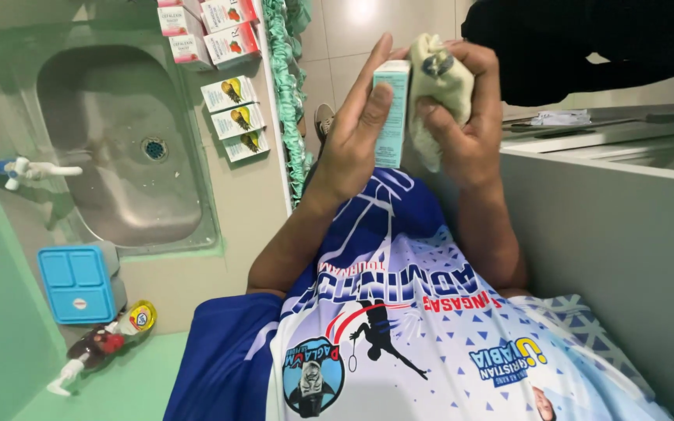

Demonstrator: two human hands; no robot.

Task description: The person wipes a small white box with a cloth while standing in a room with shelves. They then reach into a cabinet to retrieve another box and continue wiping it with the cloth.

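Note:
Both my hands are raised in front of my chest, above my blue and white printed shirt (399, 327). My left hand (356, 136) grips a small upright teal and white carton (392, 109), with the thumb on its front face. My right hand (466, 117) is closed on a crumpled pale yellow cloth (440, 82). The cloth is pressed against the carton's right side and top. Part of the carton is hidden behind my left fingers.
A steel sink (118, 140) with a tap (29, 169) lies at the left. Several small cartons (234, 117) line the counter beside it, behind a green frilled edge (290, 93). A blue lidded box (78, 282) and a pump bottle (103, 343) are lower left. A grey cabinet (610, 242) stands at the right, dark fabric (587, 47) above it.

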